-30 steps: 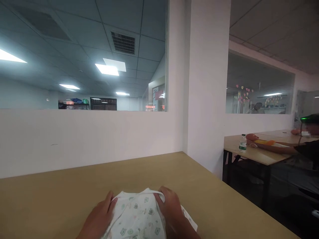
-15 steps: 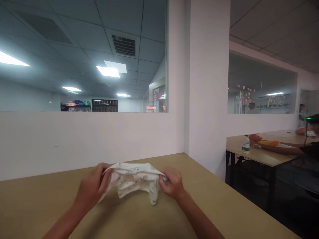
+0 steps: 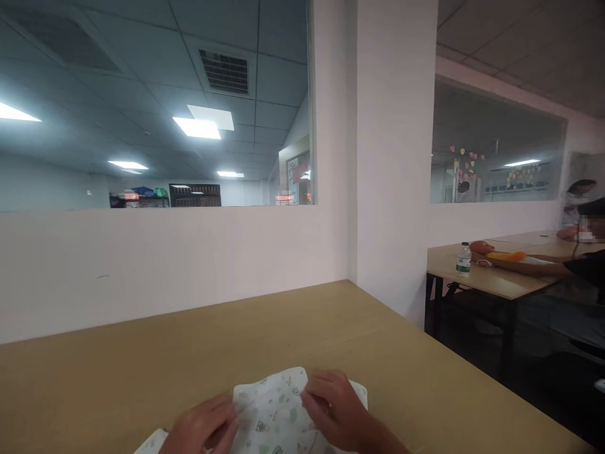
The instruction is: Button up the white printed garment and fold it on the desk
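A small white cloth garment (image 3: 276,403) with little green prints lies flat on the wooden table (image 3: 142,359) near its front edge. My left hand (image 3: 203,429) rests on the cloth's left part, fingers laid over the fabric. My right hand (image 3: 333,410) presses on its right part with fingers curled down onto it. Both hands sit at the bottom of the view, partly cut off.
A white half wall with a window runs behind the table, and a white pillar (image 3: 394,157) stands at its right. Beyond a gap, a second table (image 3: 496,287) holds a water bottle (image 3: 463,260); another person's arm (image 3: 524,268) lies on it.
The cloth was held up off the table between both hands half a second ago. Now it lies flat near the front edge with both hands on top of it.
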Tool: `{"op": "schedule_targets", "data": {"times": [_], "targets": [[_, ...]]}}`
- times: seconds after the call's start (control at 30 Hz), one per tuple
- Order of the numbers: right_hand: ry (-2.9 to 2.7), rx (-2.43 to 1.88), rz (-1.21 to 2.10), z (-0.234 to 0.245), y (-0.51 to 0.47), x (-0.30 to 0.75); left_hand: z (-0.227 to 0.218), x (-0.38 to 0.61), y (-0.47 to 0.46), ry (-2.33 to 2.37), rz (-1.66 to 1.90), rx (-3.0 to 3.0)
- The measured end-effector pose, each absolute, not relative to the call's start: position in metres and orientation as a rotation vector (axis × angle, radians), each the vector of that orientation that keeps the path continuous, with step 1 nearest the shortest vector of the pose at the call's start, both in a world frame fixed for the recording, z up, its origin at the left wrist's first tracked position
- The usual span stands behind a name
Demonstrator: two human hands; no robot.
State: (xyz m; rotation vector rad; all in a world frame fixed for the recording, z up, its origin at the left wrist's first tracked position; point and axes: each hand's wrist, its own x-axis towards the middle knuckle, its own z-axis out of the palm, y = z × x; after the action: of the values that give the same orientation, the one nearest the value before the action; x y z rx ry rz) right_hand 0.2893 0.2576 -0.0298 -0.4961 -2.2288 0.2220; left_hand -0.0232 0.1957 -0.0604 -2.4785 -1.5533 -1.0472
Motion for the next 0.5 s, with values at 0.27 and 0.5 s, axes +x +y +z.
{"op": "schedule_targets", "data": {"times": [0.27,0.5], "targets": [[-2.489,-0.699,0.431,-0.058,0.274,0.278,-0.100,0.024,0.253,-1.800,-1.173,-2.616],[-2.548,-1.003,0.736,-0.055,0.285,0.330,-0.111,0.012,0.252,-1.905,-1.041,-2.536]]}}
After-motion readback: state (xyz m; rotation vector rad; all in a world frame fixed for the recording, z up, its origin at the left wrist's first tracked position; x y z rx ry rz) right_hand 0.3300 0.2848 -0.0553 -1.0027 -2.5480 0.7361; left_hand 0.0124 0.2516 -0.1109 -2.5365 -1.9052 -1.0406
